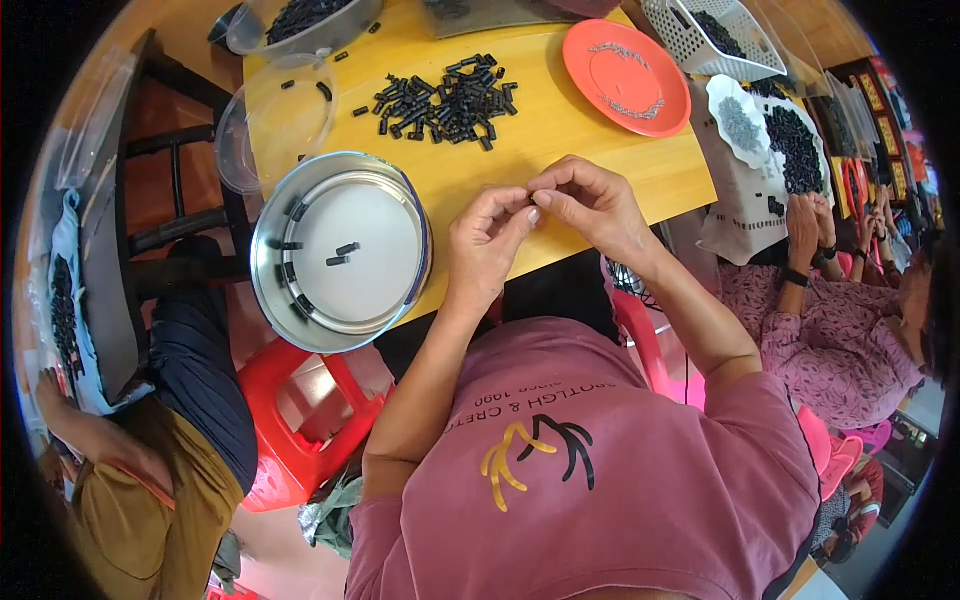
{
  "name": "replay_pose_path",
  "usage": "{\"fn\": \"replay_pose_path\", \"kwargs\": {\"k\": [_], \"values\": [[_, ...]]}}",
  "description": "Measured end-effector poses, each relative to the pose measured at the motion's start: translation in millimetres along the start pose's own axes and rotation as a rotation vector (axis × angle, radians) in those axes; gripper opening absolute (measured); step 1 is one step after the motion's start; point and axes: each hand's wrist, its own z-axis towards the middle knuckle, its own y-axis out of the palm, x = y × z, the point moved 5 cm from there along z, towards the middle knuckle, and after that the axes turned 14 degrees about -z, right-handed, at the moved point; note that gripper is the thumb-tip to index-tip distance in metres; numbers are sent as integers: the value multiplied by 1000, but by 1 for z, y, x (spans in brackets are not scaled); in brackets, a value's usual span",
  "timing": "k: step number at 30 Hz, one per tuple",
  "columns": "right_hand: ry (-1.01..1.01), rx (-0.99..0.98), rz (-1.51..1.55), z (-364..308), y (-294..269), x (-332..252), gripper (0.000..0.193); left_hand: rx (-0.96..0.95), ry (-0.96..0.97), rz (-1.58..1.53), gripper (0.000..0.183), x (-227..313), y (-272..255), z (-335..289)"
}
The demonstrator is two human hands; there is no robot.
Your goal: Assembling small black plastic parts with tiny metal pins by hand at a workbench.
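Observation:
Above the table's near edge, my left hand (482,245) and my right hand (598,208) meet fingertip to fingertip. Both are closed in a pinch on a small black part (531,198), mostly covered by the fingers. Beyond them lies a loose pile of short black cylindrical parts (445,105). A red plate (627,84) at the far right carries small silvery pieces in two curved rows. To the left of my left hand stands a round metal tin (385,285) with several black parts inside, two on its bottom and others along its wall.
A clear plastic lid (235,130) and a clear tub (345,35) of black parts sit at the far left. A white basket (745,62) stands far right. Red stools (270,430) flank me. People work on both sides, with one person's hands (808,228) at the right.

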Motion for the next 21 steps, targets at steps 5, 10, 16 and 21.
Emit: {"fn": "replay_pose_path", "kwargs": {"k": [5,10,16,21], "values": [[-356,88,-675,-4,-3,-32,20,15,31,52,13,3,-3,0],[-487,108,-838,-6,2,-39,24,53,18,-118,17,8,1,0],[-325,154,-662,28,-10,-20,19,3,12,-36,20,7,-1,0],[-280,200,-744,65,-7,-7,15,-17,27,-41,20,5,-1,1]]}}
